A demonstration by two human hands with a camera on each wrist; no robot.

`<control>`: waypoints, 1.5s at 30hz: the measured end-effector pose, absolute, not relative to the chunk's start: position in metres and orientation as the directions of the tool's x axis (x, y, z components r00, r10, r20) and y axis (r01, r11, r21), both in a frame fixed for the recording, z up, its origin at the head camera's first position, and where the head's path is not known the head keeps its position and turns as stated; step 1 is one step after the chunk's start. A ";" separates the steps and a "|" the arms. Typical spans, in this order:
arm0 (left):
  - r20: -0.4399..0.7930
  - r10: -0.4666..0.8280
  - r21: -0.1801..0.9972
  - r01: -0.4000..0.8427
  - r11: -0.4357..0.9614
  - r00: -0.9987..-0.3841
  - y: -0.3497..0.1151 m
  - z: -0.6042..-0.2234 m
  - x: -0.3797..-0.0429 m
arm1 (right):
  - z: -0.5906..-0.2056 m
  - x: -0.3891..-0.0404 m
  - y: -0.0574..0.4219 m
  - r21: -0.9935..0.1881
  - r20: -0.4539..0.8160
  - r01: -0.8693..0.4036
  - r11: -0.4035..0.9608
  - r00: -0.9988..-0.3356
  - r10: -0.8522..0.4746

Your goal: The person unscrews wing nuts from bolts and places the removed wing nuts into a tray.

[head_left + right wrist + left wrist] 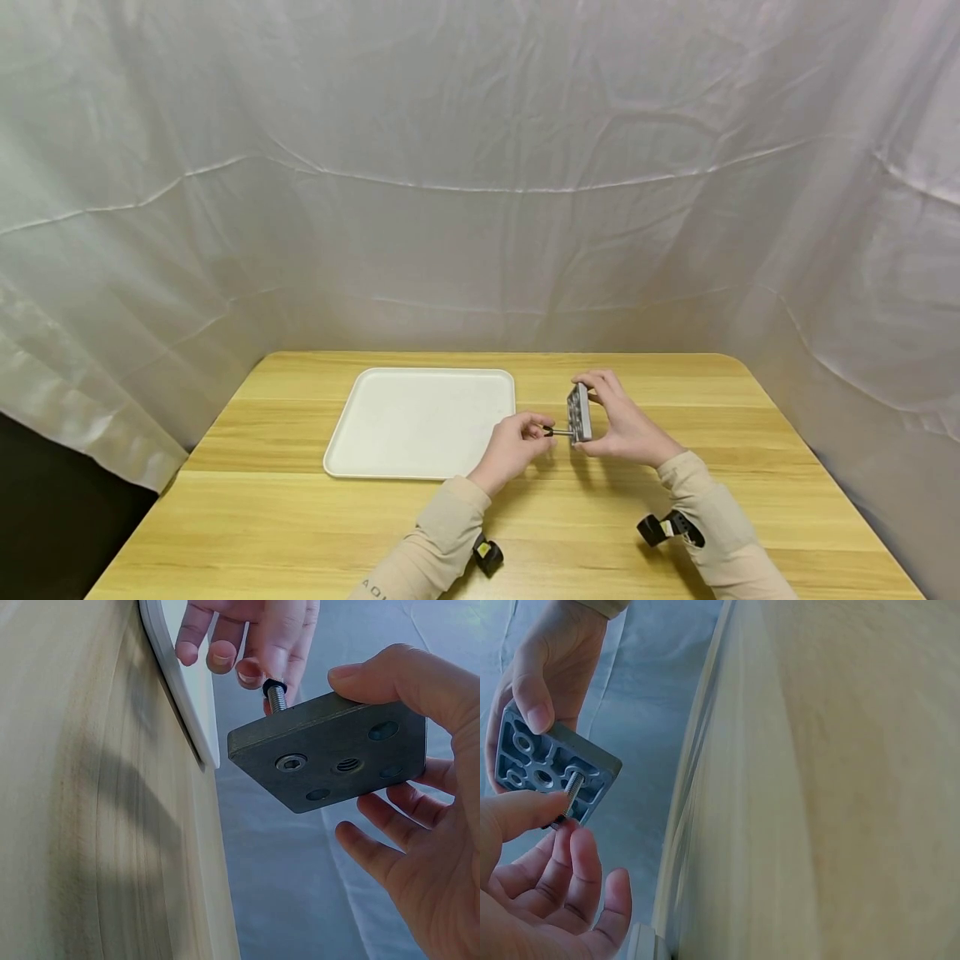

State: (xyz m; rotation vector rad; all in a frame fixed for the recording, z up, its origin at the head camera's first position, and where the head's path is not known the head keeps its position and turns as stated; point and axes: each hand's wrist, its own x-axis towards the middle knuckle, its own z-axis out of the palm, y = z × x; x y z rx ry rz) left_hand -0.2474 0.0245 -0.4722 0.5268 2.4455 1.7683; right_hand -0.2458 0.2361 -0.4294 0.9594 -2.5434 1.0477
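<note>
My right hand (626, 429) holds a grey square metal plate (579, 412) on edge above the table, thumb on one edge and fingers on the opposite one. The plate's ribbed face, seen in the left wrist view, has several round holes. A threaded bolt (572, 787) sticks out of that face; its socket head (291, 763) sits in a corner hole of the flat face. With thumb and fingertips my left hand (513, 446) pinches a small black nut (274, 685) at the bolt's free end. The fingers partly cover the nut.
A white rectangular tray (420, 423) lies left of the plate, partly behind my left hand. Under everything is a wooden table (247, 517). Pale curtains (480, 250) hang behind the table and at both sides. Black wrist cameras (651, 530) sit on both forearms.
</note>
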 end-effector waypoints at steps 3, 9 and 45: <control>0.145 0.321 0.926 0.243 0.289 -0.936 0.024 -0.473 -0.247 | -0.430 -0.246 0.236 -0.542 0.437 -0.654 0.528 -0.756 -0.487; 0.131 0.339 0.936 0.228 0.267 -0.932 0.023 -0.474 -0.246 | -0.431 -0.246 0.237 -0.540 0.448 -0.663 0.518 -0.748 -0.490; 0.128 0.336 0.953 0.209 0.219 -0.933 0.025 -0.476 -0.249 | -0.430 -0.246 0.237 -0.546 0.426 -0.646 0.534 -0.762 -0.487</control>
